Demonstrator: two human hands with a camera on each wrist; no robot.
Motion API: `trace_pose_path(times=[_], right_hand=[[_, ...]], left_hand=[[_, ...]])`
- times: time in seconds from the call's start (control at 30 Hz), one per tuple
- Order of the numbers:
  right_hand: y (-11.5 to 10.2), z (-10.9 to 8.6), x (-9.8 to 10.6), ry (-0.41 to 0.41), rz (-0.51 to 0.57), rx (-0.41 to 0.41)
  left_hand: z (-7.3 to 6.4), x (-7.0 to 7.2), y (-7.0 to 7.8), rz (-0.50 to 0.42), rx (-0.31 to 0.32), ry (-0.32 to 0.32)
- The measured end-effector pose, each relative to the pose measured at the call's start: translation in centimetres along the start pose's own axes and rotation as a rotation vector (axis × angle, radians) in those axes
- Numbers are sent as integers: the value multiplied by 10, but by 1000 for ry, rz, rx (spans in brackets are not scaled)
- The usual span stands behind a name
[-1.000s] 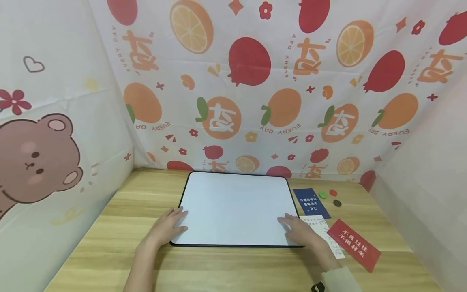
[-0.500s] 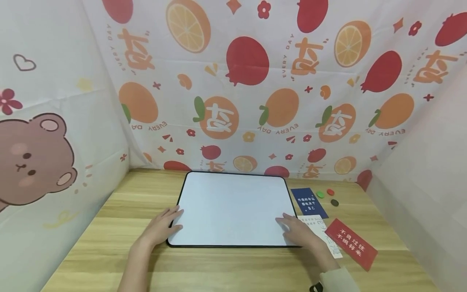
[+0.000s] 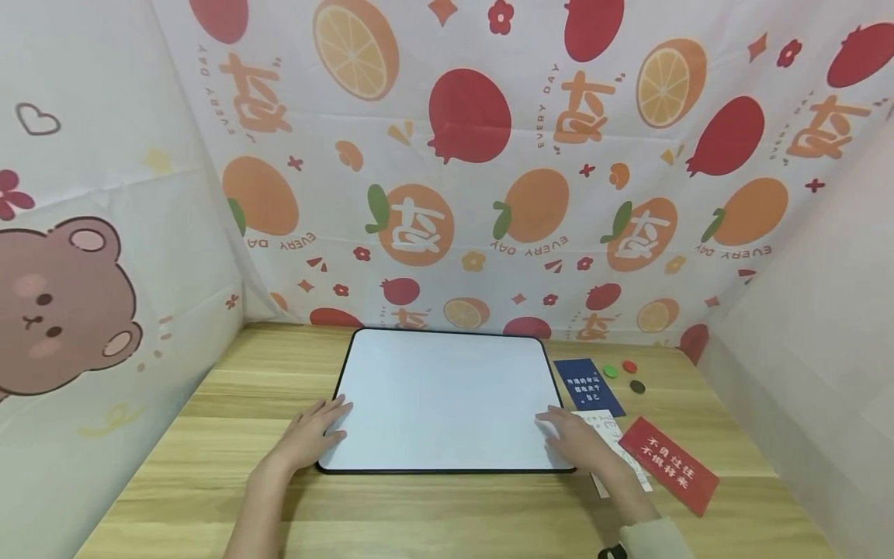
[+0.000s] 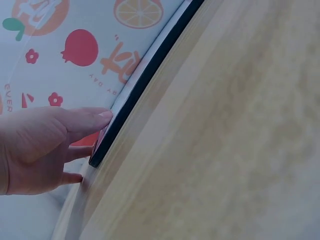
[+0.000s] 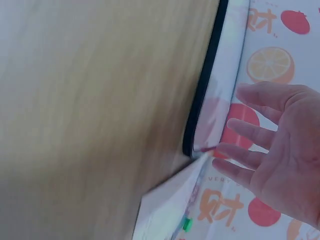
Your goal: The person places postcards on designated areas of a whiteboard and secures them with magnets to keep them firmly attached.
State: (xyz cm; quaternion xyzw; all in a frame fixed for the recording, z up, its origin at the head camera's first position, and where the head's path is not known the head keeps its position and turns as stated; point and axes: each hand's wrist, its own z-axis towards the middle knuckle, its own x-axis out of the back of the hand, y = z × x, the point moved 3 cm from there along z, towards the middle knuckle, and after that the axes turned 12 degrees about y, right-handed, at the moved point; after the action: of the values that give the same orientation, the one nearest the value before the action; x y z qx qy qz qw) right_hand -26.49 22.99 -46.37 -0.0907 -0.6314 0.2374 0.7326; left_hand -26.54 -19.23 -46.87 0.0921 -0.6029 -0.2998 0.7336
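A white board with a thin black rim (image 3: 447,396) lies flat on the wooden table. My left hand (image 3: 307,435) rests at its lower left edge, the fingers loosely spread. In the left wrist view the left thumb (image 4: 92,120) lies along the board's surface by its corner, and the other fingers point past the rim. Over the board's right edge is my right hand (image 3: 576,442), fingers extended. The right wrist view shows that hand (image 5: 285,145) with fingers apart and nothing held; it seems to be just above the board.
Right of the board lie a dark blue card (image 3: 589,386), a white card with writing (image 3: 615,435), partly under the right arm, and a red card (image 3: 668,464). Green (image 3: 611,372), red (image 3: 630,366) and black (image 3: 637,386) discs sit behind. A fruit-print cloth (image 3: 468,194) hangs at the back.
My right hand has shifted slightly right relative to the board and seems to have lifted a little. The left hand stays at its edge. The head view has turned slightly to the right.
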Motion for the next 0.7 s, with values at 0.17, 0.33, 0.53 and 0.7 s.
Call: trace_pose_path(times=[0.17, 0.33, 0.53, 0.7], right_hand=[[11, -2, 8, 39, 36, -44], [20, -7, 15, 49, 63, -56], [33, -11, 25, 75, 30, -28], [44, -13, 36, 88, 11, -62]], left_hand=[[-1, -1, -2, -22, 24, 1], [-2, -1, -5, 0, 73, 3], [-2, -2, -6, 20, 74, 6], [-2, -1, -5, 17, 76, 5]])
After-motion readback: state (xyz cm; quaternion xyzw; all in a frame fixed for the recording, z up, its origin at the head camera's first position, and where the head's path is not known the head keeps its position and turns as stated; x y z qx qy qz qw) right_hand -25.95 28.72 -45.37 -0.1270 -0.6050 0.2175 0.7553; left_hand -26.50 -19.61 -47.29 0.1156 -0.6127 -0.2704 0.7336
